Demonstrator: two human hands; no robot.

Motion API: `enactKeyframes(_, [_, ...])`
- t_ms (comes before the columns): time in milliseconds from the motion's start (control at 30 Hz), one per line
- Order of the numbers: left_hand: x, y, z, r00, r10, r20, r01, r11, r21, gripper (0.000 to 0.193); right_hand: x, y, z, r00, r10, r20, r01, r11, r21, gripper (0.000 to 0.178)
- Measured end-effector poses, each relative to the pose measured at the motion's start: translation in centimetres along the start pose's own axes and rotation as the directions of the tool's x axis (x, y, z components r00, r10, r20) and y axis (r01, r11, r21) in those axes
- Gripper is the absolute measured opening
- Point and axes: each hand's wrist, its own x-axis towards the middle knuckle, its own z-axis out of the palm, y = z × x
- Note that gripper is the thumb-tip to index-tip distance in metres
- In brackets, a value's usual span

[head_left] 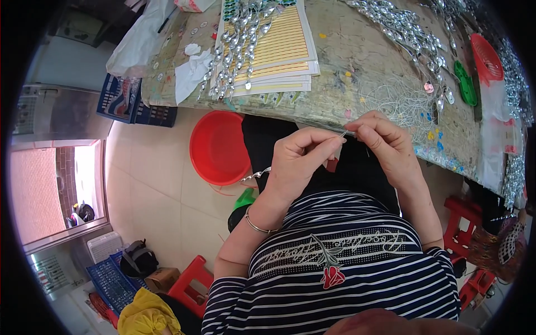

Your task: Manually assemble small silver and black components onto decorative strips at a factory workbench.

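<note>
My left hand (304,159) and my right hand (388,142) meet just off the table's near edge, above my lap. Thumb and forefinger of each are pinched together. A thin pale strand (344,134) runs between the two pinches; it is too fine to tell whether it is thread or wire. Below my left fingers shows a small dark red piece (332,164), partly hidden. Beside my left wrist hangs a twisted silvery strand (257,175). A loose tangle of pale thread (393,106) lies on the table beyond my right hand.
The worn table (329,61) bears patterned yellow sheets (285,39), silvery bead strands (391,28), crumpled tissue (192,70), a green tool (464,84) and a red basket (487,56). A red basin (218,148) stands on the floor, with red stools (192,285) to both sides.
</note>
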Motion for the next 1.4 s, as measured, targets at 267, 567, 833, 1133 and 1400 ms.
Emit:
enactKeyframes(267, [-0.05, -0.12, 0.01, 0.999, 0.018, 0.031, -0.02, 0.998, 0.058, 0.007, -0.49, -0.09, 0.11, 0.998, 0.047, 0.047, -0.051, 0.994, 0.092, 0.017])
enactKeyframes(567, [-0.08, 0.04, 0.12, 0.998, -0.005, 0.07, -0.004, 0.992, 0.129, 0.009, -0.32, -0.27, 0.31, 0.995, 0.091, 0.038, -0.097, 0.976, 0.197, 0.012])
enactKeyframes(833, [-0.15, -0.25, 0.16, 0.998, -0.044, 0.052, 0.042, 0.999, 0.031, 0.01, -0.25, 0.01, 0.49, 0.998, 0.064, -0.026, -0.06, 0.986, 0.157, 0.008])
enactKeyframes(1133, [-0.23, -0.14, 0.12, 0.995, -0.078, 0.054, 0.073, 0.994, 0.085, 0.011, -0.1, -0.05, 0.69, 0.998, 0.061, -0.022, -0.057, 0.986, 0.16, 0.007])
enactKeyframes(1400, [-0.21, -0.15, -0.08, 0.992, -0.115, 0.058, 0.104, 0.982, 0.155, 0.013, 0.12, -0.18, 0.94, 0.998, 0.063, 0.024, -0.067, 0.971, 0.227, 0.007])
